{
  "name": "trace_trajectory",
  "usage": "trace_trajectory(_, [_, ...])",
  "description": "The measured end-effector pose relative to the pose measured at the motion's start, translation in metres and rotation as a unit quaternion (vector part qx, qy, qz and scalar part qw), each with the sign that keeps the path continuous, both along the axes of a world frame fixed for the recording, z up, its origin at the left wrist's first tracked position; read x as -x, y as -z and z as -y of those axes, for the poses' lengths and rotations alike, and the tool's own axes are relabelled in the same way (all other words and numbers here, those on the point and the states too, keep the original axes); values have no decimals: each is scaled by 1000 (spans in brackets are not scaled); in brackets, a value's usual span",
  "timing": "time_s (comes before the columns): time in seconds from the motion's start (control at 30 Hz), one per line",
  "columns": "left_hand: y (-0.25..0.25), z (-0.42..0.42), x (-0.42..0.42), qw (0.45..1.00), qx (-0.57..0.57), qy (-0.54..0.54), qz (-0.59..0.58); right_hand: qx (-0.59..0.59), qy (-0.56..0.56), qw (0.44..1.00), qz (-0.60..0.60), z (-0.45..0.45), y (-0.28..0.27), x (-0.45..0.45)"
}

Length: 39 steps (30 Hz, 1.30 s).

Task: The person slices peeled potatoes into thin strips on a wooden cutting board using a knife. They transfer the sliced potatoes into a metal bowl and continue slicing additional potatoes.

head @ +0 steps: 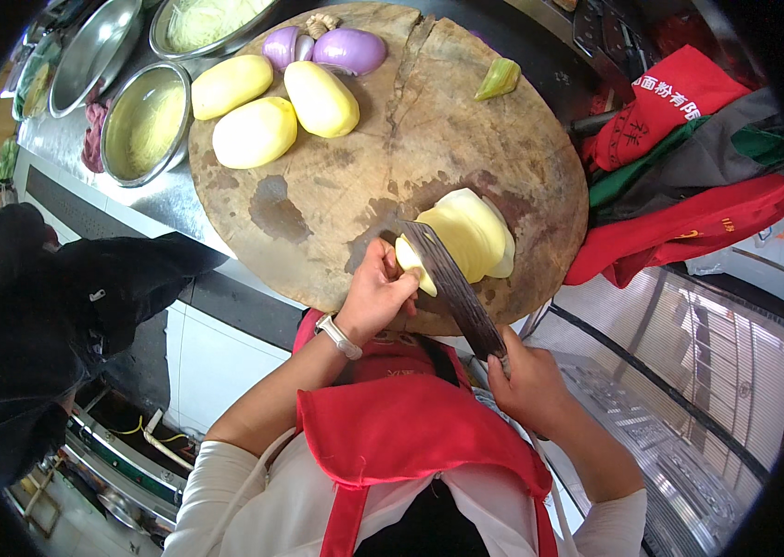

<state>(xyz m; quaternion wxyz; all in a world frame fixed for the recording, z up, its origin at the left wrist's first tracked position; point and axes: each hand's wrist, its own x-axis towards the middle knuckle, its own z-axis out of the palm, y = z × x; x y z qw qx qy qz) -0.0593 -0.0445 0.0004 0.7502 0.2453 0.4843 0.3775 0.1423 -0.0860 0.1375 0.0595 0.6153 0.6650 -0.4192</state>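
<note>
On a round wooden chopping block [336, 174], my left hand [381, 289] holds the end piece of a peeled potato [414, 268] with its fingertips. My right hand [528, 376] grips the handle of a dark-bladed kitchen knife [454, 289], whose blade stands between that end piece and a fanned row of thin potato slices [472, 233]. Three whole peeled potatoes [322, 99] lie at the block's upper left. Behind them are pieces of purple onion [350, 51] and a knob of ginger [322, 25]. A small green-yellow vegetable piece [499, 78] lies at the upper right.
Left of the block stand a metal bowl with pale yellow shreds in liquid [148, 125], another bowl of shreds [214, 21] and a metal basin [96, 56]. Red, green and grey cloths [684, 209] hang at the right. A person in black clothing [51, 327] is at the left.
</note>
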Motion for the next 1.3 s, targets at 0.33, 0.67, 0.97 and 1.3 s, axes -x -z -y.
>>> trace_trajectory(0.33, [5,2,1,1000,-12,8,-7,16,5,1000,-22,-5,6,-6])
trace_trajectory(0.67, [3,0,2,1000,-5,16,-9,24,-5,1000,-16,-13,14,-2])
trace_trajectory(0.97, [2,0,4,999,-11,19,-32,1,-6,999,-45,-26,36,18])
trace_trajectory(1.3, [4,3,8,998,-4,9,63,-84,-16,996,4,-21,74,45])
